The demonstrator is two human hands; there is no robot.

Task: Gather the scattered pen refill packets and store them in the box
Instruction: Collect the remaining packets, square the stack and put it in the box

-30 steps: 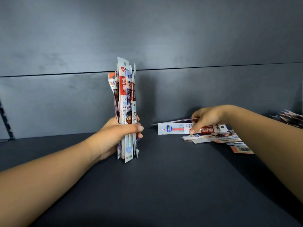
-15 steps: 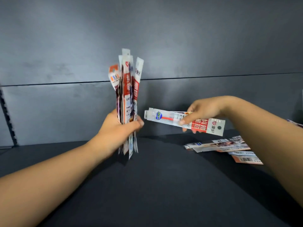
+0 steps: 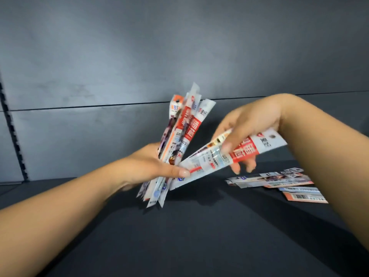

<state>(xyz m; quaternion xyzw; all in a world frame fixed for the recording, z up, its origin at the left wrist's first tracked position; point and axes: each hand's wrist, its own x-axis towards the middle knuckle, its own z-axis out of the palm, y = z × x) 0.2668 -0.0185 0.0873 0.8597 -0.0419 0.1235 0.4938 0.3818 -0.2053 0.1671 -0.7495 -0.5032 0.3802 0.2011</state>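
Here we hold a fanned bundle of pen refill packets in our left hand, fingers and thumb clamped around its lower part, so the packets stand nearly upright and lean a little to the right above the dark shelf surface. Our right hand pinches a single red-and-white refill packet between thumb and fingers, closed firmly on it. That packet lies on a slant, its upper end near our right wrist and its lower end reaching down to the bundle, where it meets the left thumb; whether it is already tucked among the others we cannot tell, since the motion blurs the edges. Further right, a few loose packets lie flat on the shelf, overlapping one another, with an orange-edged one showing a barcode nearest to us. They rest well apart from the bundle, partly behind our right forearm. Behind everything rises a grey panelled back wall.
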